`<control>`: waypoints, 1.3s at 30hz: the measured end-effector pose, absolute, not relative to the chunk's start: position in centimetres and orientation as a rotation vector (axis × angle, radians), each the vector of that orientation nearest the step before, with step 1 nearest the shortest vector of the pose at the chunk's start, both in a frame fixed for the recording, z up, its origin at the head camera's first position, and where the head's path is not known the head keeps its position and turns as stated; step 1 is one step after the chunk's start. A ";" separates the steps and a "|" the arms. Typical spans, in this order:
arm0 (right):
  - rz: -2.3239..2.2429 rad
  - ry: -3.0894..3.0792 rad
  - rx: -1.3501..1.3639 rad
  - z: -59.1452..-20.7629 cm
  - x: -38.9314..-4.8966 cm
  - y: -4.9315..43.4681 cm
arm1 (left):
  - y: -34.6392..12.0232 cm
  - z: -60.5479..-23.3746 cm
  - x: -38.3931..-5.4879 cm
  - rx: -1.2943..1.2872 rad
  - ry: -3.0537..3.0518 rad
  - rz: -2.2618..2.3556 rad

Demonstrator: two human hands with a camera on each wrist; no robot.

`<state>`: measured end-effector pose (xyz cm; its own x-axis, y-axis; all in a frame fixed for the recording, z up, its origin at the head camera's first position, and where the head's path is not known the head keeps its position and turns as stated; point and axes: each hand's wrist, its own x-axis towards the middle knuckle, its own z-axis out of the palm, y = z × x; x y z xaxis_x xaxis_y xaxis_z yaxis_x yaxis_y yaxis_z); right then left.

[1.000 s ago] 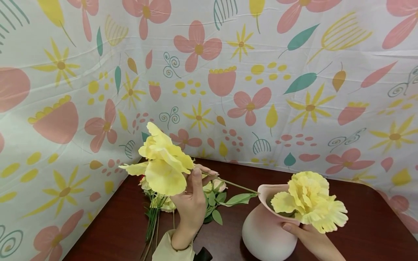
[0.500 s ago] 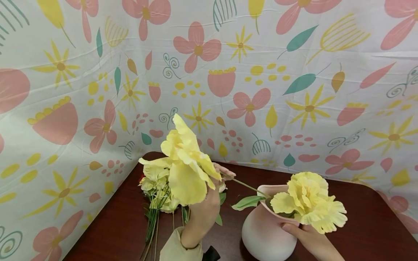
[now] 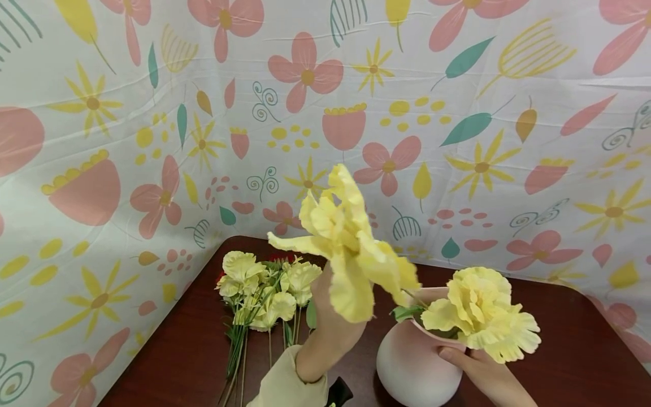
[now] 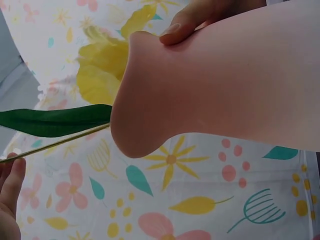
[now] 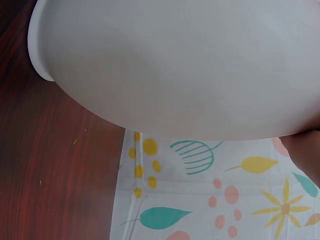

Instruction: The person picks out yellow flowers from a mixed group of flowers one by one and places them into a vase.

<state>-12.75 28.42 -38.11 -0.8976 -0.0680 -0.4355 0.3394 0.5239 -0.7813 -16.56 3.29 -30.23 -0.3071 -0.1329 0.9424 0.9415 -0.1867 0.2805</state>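
Flower-print cloth (image 3: 432, 85) behind dark worktop (image 3: 554, 328). Left hand (image 3: 324, 308): fingers (image 4: 14, 177) pinch stem (image 4: 65, 140) of yellow flower (image 3: 351, 249), bloom left of vase (image 3: 419, 362); stem axis slants down rightward to vase mouth, lower end hidden. Right hand (image 3: 483, 370), nearer the vase, grips its neck.

Bloom (image 3: 480, 311) crowding vase (image 3: 419, 364) mouth's right, passing room over far-right tabletop (image 3: 585, 336)

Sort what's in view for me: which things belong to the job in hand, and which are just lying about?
Seemingly in the job:
Yellow flower, stem in the left grip
Pink-and-white vase, held by the right grip
Second yellow flower, at the vase's mouth

Just lying about:
Loose yellow flowers on the table, perhaps wanted later
Red blooms, mostly hidden
Patterned cloth, only a backdrop
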 end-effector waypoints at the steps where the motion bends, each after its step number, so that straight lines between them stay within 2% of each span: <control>1: -1.318 2.351 0.227 -38.1 -12.8 28.4 | 3.4 -30.1 -16.6 -1.098 -1.182 -1.681; 4: -1.281 2.347 0.217 -38.1 -12.9 28.5 | 3.4 -29.8 -16.7 -1.057 -1.291 -1.443; 13: -1.289 2.377 0.115 -37.8 -12.9 28.5 | 3.9 -29.9 -16.5 -1.050 -1.450 -1.256; 23: -1.330 2.398 0.087 -37.9 -12.9 28.4 | 4.6 -30.7 -16.8 -1.072 -1.568 -1.197; 39: -1.304 2.427 0.124 -38.1 -12.8 28.4 | 4.9 -33.4 -17.0 -0.945 -1.783 -1.008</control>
